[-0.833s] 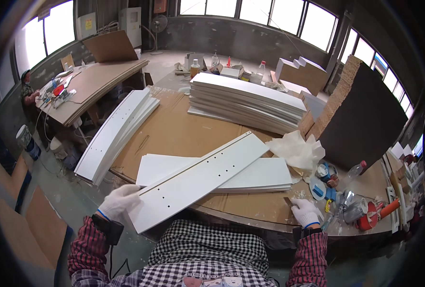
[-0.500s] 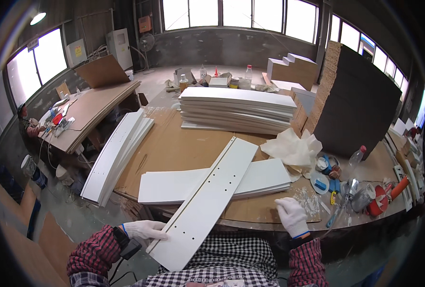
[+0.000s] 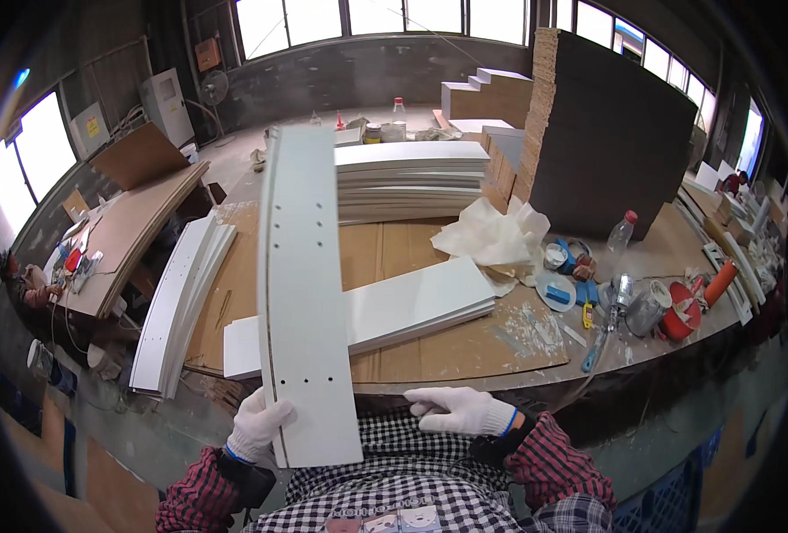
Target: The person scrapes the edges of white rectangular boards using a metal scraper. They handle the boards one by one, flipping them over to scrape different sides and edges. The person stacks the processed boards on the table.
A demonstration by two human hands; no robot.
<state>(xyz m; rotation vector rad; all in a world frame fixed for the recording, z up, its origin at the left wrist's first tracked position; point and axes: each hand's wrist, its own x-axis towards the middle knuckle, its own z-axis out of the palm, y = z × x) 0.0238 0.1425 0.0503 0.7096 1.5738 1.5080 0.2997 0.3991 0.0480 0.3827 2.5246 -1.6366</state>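
Note:
My left hand (image 3: 259, 426), in a white knit glove, grips the left edge of a long white board (image 3: 309, 302) near its lower end. The board stands raised in front of me, its far end tipped up; small dark holes dot its face and a groove runs along its left edge. My right hand (image 3: 459, 411), gloved too, is just right of the board, apart from it, fingers stretched toward it and holding nothing. Behind the raised board, a short stack of white boards (image 3: 420, 304) lies across the cardboard-covered table (image 3: 465, 364).
More white boards (image 3: 176, 306) lie at the table's left, and a taller stack (image 3: 411, 182) at the back. Crumpled cream cloth (image 3: 491, 233), a clear bottle (image 3: 622, 233), a red bowl (image 3: 680, 318) and a tin (image 3: 649, 306) crowd the right. A large dark panel (image 3: 620, 133) stands behind them.
My left hand has swung the board from a rightward slant to nearly straight ahead and lifted its far end. My right hand has moved left off the table toward the board. The view has shifted right.

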